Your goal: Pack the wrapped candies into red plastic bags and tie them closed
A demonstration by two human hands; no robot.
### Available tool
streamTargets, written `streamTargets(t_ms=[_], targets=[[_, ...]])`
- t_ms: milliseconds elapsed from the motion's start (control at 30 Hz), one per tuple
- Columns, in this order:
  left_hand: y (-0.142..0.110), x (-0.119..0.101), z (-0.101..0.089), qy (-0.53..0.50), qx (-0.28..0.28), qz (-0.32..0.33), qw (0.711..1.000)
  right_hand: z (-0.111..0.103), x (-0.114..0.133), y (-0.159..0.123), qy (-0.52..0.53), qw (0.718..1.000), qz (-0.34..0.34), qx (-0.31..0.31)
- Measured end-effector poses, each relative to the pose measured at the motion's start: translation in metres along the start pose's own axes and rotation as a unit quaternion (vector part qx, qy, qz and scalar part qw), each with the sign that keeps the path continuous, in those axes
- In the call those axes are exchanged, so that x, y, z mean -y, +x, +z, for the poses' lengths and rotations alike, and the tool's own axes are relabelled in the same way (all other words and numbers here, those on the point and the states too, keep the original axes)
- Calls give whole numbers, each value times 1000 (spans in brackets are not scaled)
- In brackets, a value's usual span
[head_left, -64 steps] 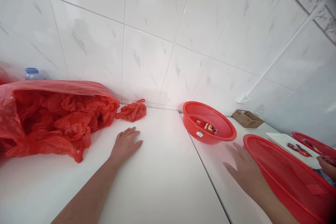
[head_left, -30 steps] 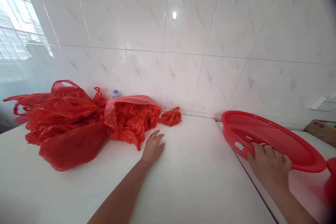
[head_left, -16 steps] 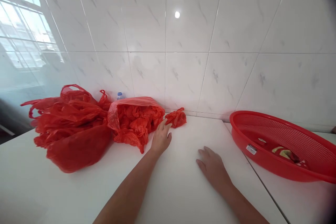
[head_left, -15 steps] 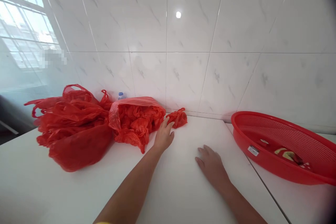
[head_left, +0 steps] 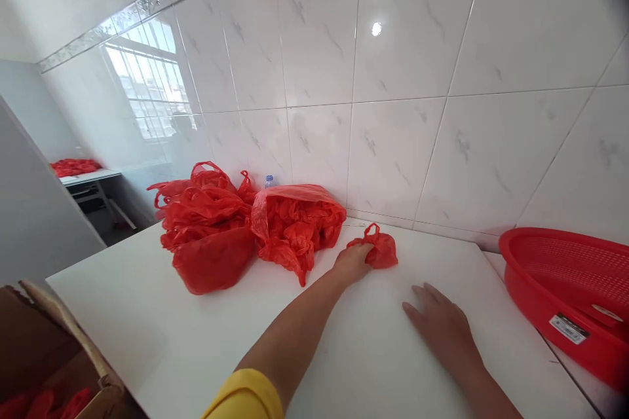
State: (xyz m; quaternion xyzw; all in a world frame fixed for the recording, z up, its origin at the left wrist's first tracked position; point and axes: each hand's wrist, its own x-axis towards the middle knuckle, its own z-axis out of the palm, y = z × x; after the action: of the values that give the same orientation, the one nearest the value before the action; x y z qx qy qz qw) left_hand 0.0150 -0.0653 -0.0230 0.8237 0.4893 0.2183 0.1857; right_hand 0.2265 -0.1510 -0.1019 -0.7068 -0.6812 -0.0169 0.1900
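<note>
A small red plastic bag (head_left: 384,253) with a looped handle lies on the white tabletop near the wall. My left hand (head_left: 352,264) is closed on its left side, the fingertips partly hidden in the folds. To the right and nearer to me, my right hand (head_left: 441,322) is held over the table with its fingers apart and nothing in them. Left of the small bag lies an open red bag (head_left: 299,222) stuffed with crumpled red plastic bags. Beyond it is a large heap of red plastic bags (head_left: 211,242).
At the right stands a red plastic basket (head_left: 531,294) with a white label. A blue-capped bottle (head_left: 269,181) pokes up behind the bags. In the lower left is an open cardboard box (head_left: 93,347) holding red items. A tiled wall (head_left: 393,150) bounds the table's back.
My left hand has closed on the small red bag, which sits slightly nearer to me. My right hand stays open. The view has swung left, bringing the cardboard box and a far table into sight.
</note>
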Motion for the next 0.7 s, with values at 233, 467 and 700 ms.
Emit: streamTargets(t_ms=[233, 467, 700], targets=[[-119, -1, -57, -12, 112, 100, 989, 4, -5, -2, -20, 999, -35, -5], [-210, 80, -150, 185, -561, -146, 794, 12, -6, -10, -45, 997, -55, -33], [-228, 163, -179, -133, -437, -252, 853, 19, -10, -8, -58, 996, -58, -35]])
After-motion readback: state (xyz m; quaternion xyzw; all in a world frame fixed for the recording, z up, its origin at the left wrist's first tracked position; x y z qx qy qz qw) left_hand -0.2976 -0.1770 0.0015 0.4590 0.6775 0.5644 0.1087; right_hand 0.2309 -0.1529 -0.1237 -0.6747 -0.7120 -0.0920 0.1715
